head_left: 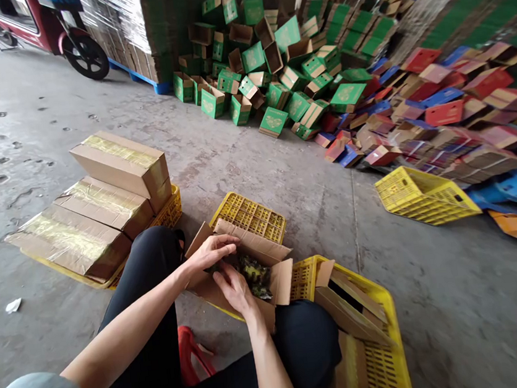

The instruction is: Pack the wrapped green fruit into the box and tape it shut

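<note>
An open brown cardboard box (275, 279) rests between my knees, its flaps standing up. Dark greenish contents (255, 275) show inside it. My left hand (211, 251) reaches over the box's near-left edge with fingers curled down into the box. My right hand (232, 288) lies on the box's front side, fingers bent and pressing toward the contents. What either hand grips is hidden by the fingers and the flaps.
Three taped cartons (101, 205) lie stacked on a yellow crate at my left. Yellow plastic crates: one (249, 214) behind the box, one (378, 342) at my right with flat cardboard, another (424, 195) farther right. Piles of green (271, 62) and red-blue boxes (441, 117) fill the back. A scooter wheel (84, 55) stands far left.
</note>
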`<state>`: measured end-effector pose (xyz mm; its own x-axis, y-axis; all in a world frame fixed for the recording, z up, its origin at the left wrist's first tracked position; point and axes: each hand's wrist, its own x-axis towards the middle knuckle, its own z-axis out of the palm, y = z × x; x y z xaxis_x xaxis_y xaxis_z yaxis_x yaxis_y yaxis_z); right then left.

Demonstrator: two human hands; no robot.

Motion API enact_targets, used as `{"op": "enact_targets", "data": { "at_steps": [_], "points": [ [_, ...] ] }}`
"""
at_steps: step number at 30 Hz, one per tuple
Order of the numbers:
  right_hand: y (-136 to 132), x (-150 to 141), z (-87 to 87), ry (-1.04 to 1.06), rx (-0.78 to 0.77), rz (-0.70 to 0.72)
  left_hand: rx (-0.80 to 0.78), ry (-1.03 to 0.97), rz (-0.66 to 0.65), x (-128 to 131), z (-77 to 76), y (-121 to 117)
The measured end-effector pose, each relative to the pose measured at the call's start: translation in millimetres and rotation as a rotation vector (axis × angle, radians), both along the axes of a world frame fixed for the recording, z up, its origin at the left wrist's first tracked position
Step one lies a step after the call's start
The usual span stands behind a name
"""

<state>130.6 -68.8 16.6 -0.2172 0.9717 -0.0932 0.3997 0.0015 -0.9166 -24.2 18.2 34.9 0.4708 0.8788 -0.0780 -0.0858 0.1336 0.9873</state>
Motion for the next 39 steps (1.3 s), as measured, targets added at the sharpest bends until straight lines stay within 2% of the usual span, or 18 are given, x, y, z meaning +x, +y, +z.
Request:
{"op": "enact_targets", "data": {
  "at_steps": [5,8,11,14,16,18,21,23,26,29,31,33,35,39],
  "points": [
    [-10,-2,-2.9,-0.266,0.000,0.140,0.088,0.070,-0.030,4,2.6,-4],
    [-17,-5,-6.6,-0.382,0.033,0.145,0.155,0.123,-0.124,7,1.2,-11],
    [-19,-8,-7.7,-0.385,0.068,0.110,0.179,0.180,-0.205,10,-10.3,-17],
    [-16,0,-4.9,-0.342,0.049,0.096,0.177,0.207,-0.156,13,-27.5,-19],
    [-11,14,-2.6,-0.297,0.057,0.063,0.166,0.209,-0.125,14,-37.4,-18],
    [-6,32,-2.3,-0.276,0.093,-0.033,0.158,0.220,-0.115,15,-44.4,-17],
    [-3,57,-7.1,-0.312,0.129,-0.315,0.147,0.249,-0.124,15,-50.6,-16],
    [-5,67,-12.1,-0.376,0.103,-0.428,0.146,0.273,-0.142,14,-52.7,-16],
    [-11,73,-16.0,-0.450,0.075,-0.412,0.155,0.314,-0.189,12,-53.5,-16],
    [-13,75,-11.8,-0.457,0.095,-0.390,0.161,0.365,-0.276,9,-52.7,-16],
    [-13,78,-6.3,-0.401,0.123,-0.403,0.140,0.376,-0.288,7,-51.9,-16],
    [-11,82,-0.3,-0.255,0.139,-0.445,0.082,0.324,-0.252,8,-50.4,-17],
    [-9,86,4.9,-0.032,0.085,-0.502,0.010,0.216,-0.234,10,-47.2,-18],
    [-9,86,12.1,0.349,-0.072,-0.555,-0.068,0.016,-0.284,18,-33.3,-19]
  ]
}}
